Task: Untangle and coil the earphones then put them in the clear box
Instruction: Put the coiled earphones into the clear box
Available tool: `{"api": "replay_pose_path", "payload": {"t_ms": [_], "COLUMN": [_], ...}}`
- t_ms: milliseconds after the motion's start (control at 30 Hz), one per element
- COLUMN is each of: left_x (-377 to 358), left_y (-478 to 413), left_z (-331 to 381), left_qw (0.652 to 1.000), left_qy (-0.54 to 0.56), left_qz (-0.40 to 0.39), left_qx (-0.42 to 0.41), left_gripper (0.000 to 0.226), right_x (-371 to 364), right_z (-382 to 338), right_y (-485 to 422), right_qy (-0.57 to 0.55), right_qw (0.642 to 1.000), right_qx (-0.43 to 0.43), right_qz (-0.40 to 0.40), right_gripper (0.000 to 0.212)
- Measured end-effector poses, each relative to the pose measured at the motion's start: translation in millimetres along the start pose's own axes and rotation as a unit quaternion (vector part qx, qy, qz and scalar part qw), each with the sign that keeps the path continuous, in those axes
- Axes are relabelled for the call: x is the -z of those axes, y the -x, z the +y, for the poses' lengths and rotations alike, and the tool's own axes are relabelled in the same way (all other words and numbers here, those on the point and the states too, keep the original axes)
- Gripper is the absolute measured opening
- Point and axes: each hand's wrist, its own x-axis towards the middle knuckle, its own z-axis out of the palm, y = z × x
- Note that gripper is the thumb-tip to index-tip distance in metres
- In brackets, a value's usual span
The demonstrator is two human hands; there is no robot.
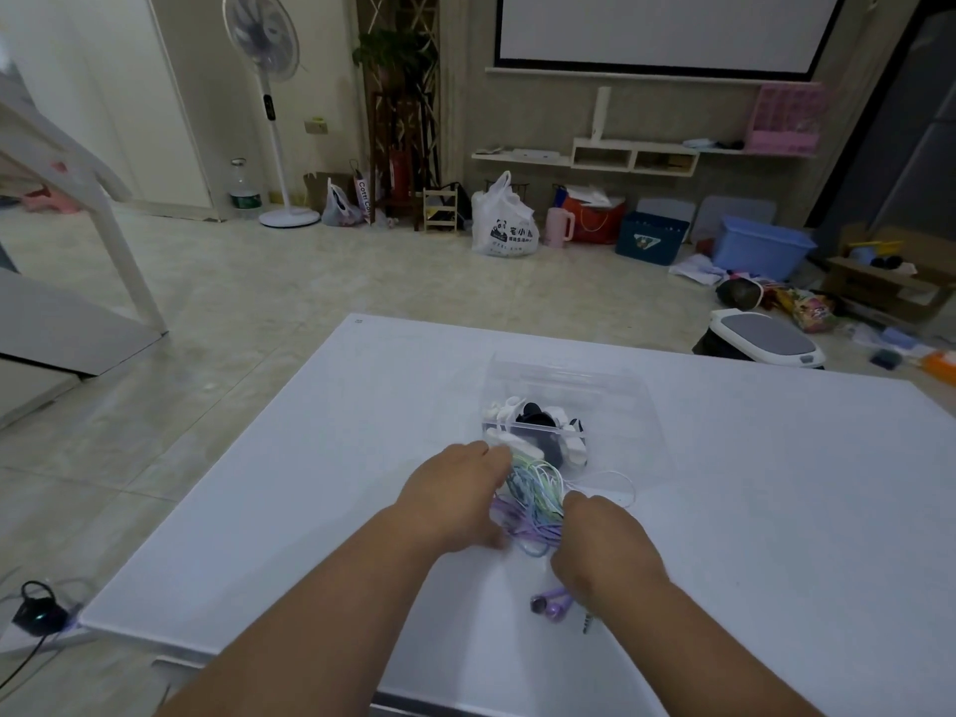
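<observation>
A tangle of earphone cables [533,501], purple, pale green and white, lies on the white table [776,509] just in front of the clear box [569,390]. The box holds several white and black coiled earphones. My left hand [455,496] rests on the left side of the tangle, fingers curled into the cords. My right hand [605,545] grips the tangle's right side. A pair of purple earbuds [551,607] and a metal jack plug [587,624] lie on the table under my right wrist. A thin white cable [618,481] loops out to the right.
The table's left edge drops to a tiled floor [258,302]. A black plug on a power strip [39,610] sits at the lower left. A white bin [760,341] stands behind the table's far right edge. Bags and crates line the far wall.
</observation>
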Motion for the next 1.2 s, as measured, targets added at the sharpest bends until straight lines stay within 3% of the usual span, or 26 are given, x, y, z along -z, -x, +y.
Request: {"api": "replay_pose_path", "payload": {"t_ms": [100, 200, 400, 867, 1033, 1200], "left_x": [-4.1, -8.4, -11.2, -14.3, -8.5, -7.8], "left_y": [0.4, -0.1, 0.3, 1.6, 5.8, 3.5], "left_z": [3.1, 3.0, 9.1, 17.6, 23.0, 28.7], "left_qw": [0.992, 0.988, 0.99, 0.99, 0.991, 0.995], "left_qy": [-0.07, -0.058, -0.026, -0.007, 0.062, 0.056], "left_qz": [0.091, 0.119, 0.063, 0.022, -0.057, -0.062], "left_qx": [-0.044, -0.084, -0.123, -0.142, -0.101, -0.061], "left_gripper": [0.064, 0.078, 0.086, 0.096, 0.097, 0.089], "right_x": [2.2, 3.3, 1.0, 2.0, 2.8, 2.1], "right_z": [3.4, 5.2, 5.0, 15.6, 20.5, 21.7], "right_y": [0.2, -0.1, 0.6, 4.7, 4.6, 6.8], "right_qy": [-0.024, -0.045, -0.059, -0.082, -0.094, -0.101], "right_qw": [1.0, 0.999, 0.997, 0.982, 0.973, 0.979], "right_qx": [0.006, 0.019, 0.055, 0.167, 0.208, 0.179], "right_qz": [-0.007, -0.014, -0.011, -0.022, -0.031, 0.001], "right_gripper": [0.024, 0.02, 0.028, 0.036, 0.038, 0.05]}}
